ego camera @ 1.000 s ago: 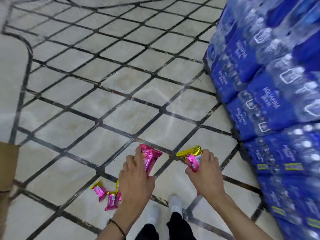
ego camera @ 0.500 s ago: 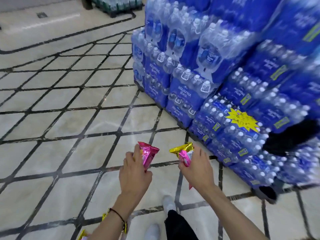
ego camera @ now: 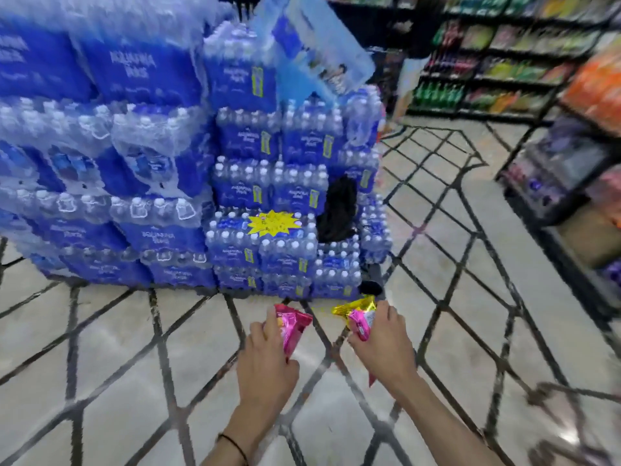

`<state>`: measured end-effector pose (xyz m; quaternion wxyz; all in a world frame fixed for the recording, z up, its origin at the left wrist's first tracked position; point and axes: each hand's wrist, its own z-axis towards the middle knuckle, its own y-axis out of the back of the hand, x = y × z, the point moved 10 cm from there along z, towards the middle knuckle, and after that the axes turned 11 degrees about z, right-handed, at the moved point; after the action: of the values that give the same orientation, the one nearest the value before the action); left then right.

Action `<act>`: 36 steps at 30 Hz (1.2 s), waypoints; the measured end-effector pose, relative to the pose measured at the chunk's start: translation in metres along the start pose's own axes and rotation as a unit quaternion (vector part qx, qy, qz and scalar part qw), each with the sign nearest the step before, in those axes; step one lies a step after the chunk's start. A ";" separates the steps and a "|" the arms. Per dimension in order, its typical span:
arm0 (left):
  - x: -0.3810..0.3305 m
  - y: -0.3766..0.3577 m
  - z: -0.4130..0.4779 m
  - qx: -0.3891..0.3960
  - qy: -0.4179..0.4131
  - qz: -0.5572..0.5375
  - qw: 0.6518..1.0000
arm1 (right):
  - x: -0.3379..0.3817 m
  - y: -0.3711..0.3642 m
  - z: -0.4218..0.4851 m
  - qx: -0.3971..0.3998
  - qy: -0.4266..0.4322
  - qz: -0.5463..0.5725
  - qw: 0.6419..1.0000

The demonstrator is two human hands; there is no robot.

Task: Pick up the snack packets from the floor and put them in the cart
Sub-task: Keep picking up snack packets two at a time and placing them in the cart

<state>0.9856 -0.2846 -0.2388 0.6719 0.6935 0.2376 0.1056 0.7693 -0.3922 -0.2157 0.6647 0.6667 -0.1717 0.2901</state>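
My left hand (ego camera: 267, 363) is closed around a pink snack packet (ego camera: 293, 326) that sticks up past my fingers. My right hand (ego camera: 386, 348) grips a pink and yellow snack packet (ego camera: 359, 316), its yellow end pointing up and left. Both hands are held out in front of me above the tiled floor, about a hand's width apart. A blurred dark metal shape (ego camera: 568, 428) at the lower right edge may be part of the cart; I cannot tell.
A tall stack of blue shrink-wrapped water bottle packs (ego camera: 188, 169) fills the left and centre, close ahead. Shelves of drinks and snacks (ego camera: 497, 58) line the back right, and a low display rack (ego camera: 564, 183) stands on the right. Pale floor with dark diamond lines (ego camera: 117, 348) lies between.
My view has swung up and to the right, from the floor to the water stack and the shelves. The loose packets on the floor have left the view. Both hands keep their packets.
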 end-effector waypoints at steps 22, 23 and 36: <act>-0.657 -0.128 -0.256 0.101 -0.445 0.022 0.890 | -0.530 0.400 -0.265 -0.281 -0.409 0.025 0.868; -0.676 -0.134 -0.264 0.107 -0.455 0.028 0.884 | -0.546 0.407 -0.271 -0.289 -0.422 0.031 0.859; -0.944 -0.208 -0.299 0.154 -0.567 0.020 0.809 | -0.726 0.519 -0.242 -0.350 -0.505 0.085 0.785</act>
<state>-0.0085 -0.4693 -0.2576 0.5690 0.7292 -0.1864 -0.3313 -0.1489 -0.2975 -0.2662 0.6434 0.4221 -0.6287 -0.1121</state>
